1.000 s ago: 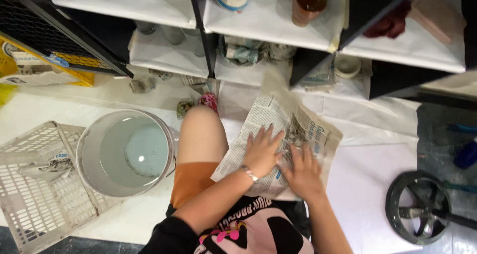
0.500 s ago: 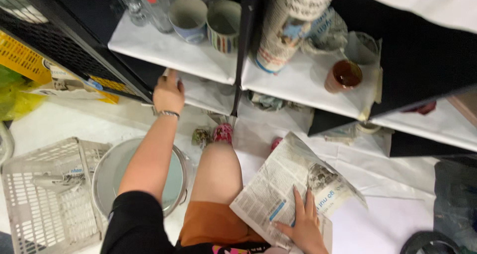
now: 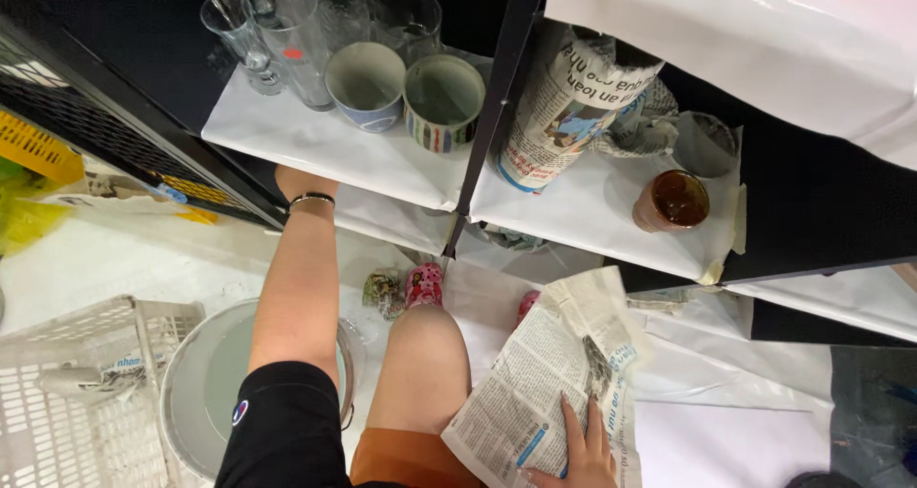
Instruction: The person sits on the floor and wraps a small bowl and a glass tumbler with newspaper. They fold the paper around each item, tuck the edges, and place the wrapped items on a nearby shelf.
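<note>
Black shelf unit (image 3: 497, 96) fills the top of view, boards lined with white paper. White floor (image 3: 115, 259) below, I'm crouched on it, knee up in the middle.

Grey round bucket (image 3: 205, 392) sits by my left side, partly under my left arm. White plastic basket (image 3: 67, 402) just left of the bucket, a crumpled paper wad in it.

Newspaper sheet (image 3: 549, 392) lies on the floor to my right, long axis running up-right toward the shelf foot. My right hand (image 3: 578, 450) lies flat on its near end, fingers spread, pressing, not gripping.

My left arm reaches forward and up-left; left hand (image 3: 296, 182) goes in under the upper shelf board onto the lower shelf. Only the wrist with a dark bracelet shows, fingers hidden, so I cannot tell open or closed or what it holds.

Upper shelf: newspaper-wrapped tall piece (image 3: 564, 106) right of the divider, brown cup (image 3: 671, 200) further right. Left of the divider: two mugs (image 3: 406, 87) side by side, clear glasses (image 3: 287, 30) behind them.

Left hand is the one nearer the shelf goods; the paper lies right and low from it, well apart.
</note>
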